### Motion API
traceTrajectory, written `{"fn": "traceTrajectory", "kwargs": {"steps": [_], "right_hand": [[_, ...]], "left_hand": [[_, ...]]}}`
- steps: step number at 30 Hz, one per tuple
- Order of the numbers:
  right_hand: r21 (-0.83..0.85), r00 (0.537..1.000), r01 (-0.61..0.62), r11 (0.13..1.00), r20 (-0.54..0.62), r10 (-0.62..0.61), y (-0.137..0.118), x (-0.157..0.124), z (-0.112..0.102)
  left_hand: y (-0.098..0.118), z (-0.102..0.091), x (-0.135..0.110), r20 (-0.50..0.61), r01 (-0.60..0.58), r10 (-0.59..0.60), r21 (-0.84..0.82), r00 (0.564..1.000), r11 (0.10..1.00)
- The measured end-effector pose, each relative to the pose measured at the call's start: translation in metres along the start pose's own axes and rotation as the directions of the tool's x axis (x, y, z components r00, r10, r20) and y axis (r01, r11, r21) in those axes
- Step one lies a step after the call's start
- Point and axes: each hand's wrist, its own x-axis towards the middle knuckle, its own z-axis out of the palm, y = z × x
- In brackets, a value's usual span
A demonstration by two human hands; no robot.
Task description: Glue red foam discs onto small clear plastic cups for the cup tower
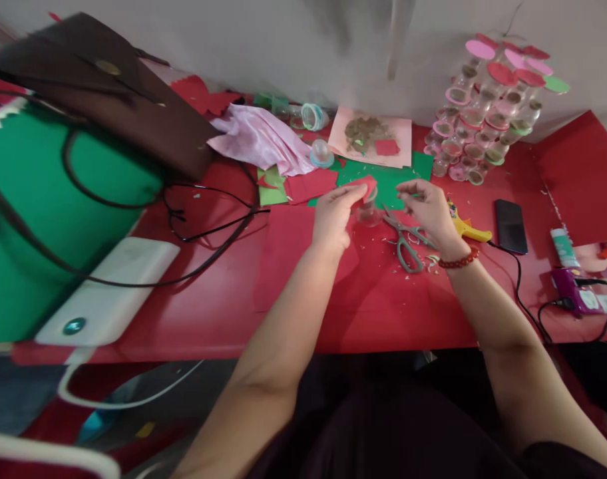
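Pinching a red scrap (pixel 370 185) in the nearer left hand (pixel 335 211) at the top of the roughly upright clear cup (pixel 369 213), with the right hand (pixel 428 209) apart rightward, curled, impossible to tell whether holding anything.

No lettering could be read: marks on the pale pink rectangular paper sheet (pixel 404 136) beyond the gripping left hand (pixel 335 211) and the teal-and-white cylindrical tube (pixel 564 247) far rightward were too small.

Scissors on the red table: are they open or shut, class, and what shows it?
Open: the handles of the scissors stand spread apart beside the right hand.
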Motion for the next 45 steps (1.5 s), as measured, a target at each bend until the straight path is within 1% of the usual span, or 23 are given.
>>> {"fn": "traceTrajectory", "kwargs": {"steps": [2,5,8,11,14,16,18,20,22,24,28,31,33,34,37,38,39,41,42,45], "right_hand": [[-0.03,0.999,0.019,0.999,0.028,-0.019,0.003,-0.019,-0.005],[-0.09,0.997,0.068,0.994,0.045,-0.064,0.008,-0.033,-0.01],[-0.115,0.994,0.107,0.988,0.041,-0.103,0.016,-0.036,-0.017],[-0.089,0.989,0.143,0.986,0.042,-0.14,0.026,-0.038,-0.024],[-0.072,0.991,0.122,0.99,0.072,-0.116,0.036,-0.04,-0.03],[-0.106,0.991,0.111,0.988,0.082,-0.102,0.041,-0.041,-0.032],[-0.146,0.986,0.161,0.976,0.067,-0.152,0.043,-0.042,-0.033],[-0.189,0.958,0.287,0.939,0.058,-0.282,0.043,-0.044,-0.032],[-0.249,0.907,0.419,0.873,0.085,-0.412,0.041,-0.046,-0.032],[-0.337,0.874,0.484,0.808,0.132,-0.468,0.039,-0.05,-0.03],[-0.489,0.862,0.503,0.713,0.228,-0.452,0.036,-0.06,-0.024],[-0.553,0.834,0.55,0.626,0.325,-0.446,0.035,-0.064,-0.021],[-0.596,0.821,0.568,0.567,0.368,-0.436,0.035,-0.063,-0.023],[-0.625,0.827,0.557,0.547,0.362,-0.429,0.035,-0.062,-0.025],[-0.721,0.87,0.457,0.521,0.242,-0.429,0.037,-0.056,-0.03],[-0.731,0.869,0.451,0.511,0.229,-0.439,0.038,-0.055,-0.032],[-0.728,0.856,0.475,0.494,0.252,-0.451,0.038,-0.054,-0.033],[-0.706,0.816,0.554,0.442,0.352,-0.459,0.038,-0.053,-0.033],[-0.708,0.807,0.567,0.421,0.374,-0.457,0.038,-0.053,-0.033],[-0.768,0.84,0.491,0.411,0.292,-0.458,0.036,-0.054,-0.032]], "left_hand": [[0.001,0.002,-0.003,0.055,-0.011,0.009,0.037,0.998,0.999],[0.0,0.004,-0.006,0.122,-0.019,0.009,0.08,0.992,0.997],[-0.004,0.005,-0.007,0.15,-0.032,0.017,0.101,0.989,0.994],[-0.009,0.005,-0.006,0.19,-0.067,0.044,0.119,0.981,0.991],[-0.014,0.006,-0.007,0.223,-0.1,0.065,0.149,0.973,0.984],[-0.017,0.007,-0.009,0.227,-0.099,0.059,0.166,0.972,0.981],[-0.019,0.009,-0.012,0.227,-0.108,0.066,0.178,0.972,0.978],[-0.02,0.011,-0.015,0.231,-0.143,0.096,0.199,0.968,0.97],[-0.021,0.013,-0.018,0.245,-0.178,0.122,0.222,0.962,0.959],[-0.021,0.014,-0.019,0.247,-0.189,0.13,0.23,0.96,0.955],[-0.022,0.015,-0.02,0.222,-0.183,0.136,0.206,0.965,0.961],[-0.022,0.015,-0.02,0.22,-0.176,0.128,0.211,0.967,0.962],[-0.022,0.015,-0.02,0.214,-0.162,0.115,0.216,0.97,0.963],[-0.021,0.015,-0.02,0.208,-0.156,0.111,0.216,0.972,0.964],[-0.021,0.015,-0.019,0.181,-0.152,0.113,0.217,0.977,0.964],[-0.021,0.015,-0.018,0.175,-0.154,0.117,0.218,0.978,0.964],[-0.021,0.015,-0.018,0.174,-0.155,0.118,0.218,0.978,0.964],[-0.021,0.015,-0.017,0.175,-0.154,0.117,0.214,0.978,0.965],[-0.021,0.015,-0.017,0.174,-0.152,0.116,0.211,0.978,0.965],[-0.022,0.014,-0.016,0.161,-0.151,0.119,0.21,0.98,0.966]]}}
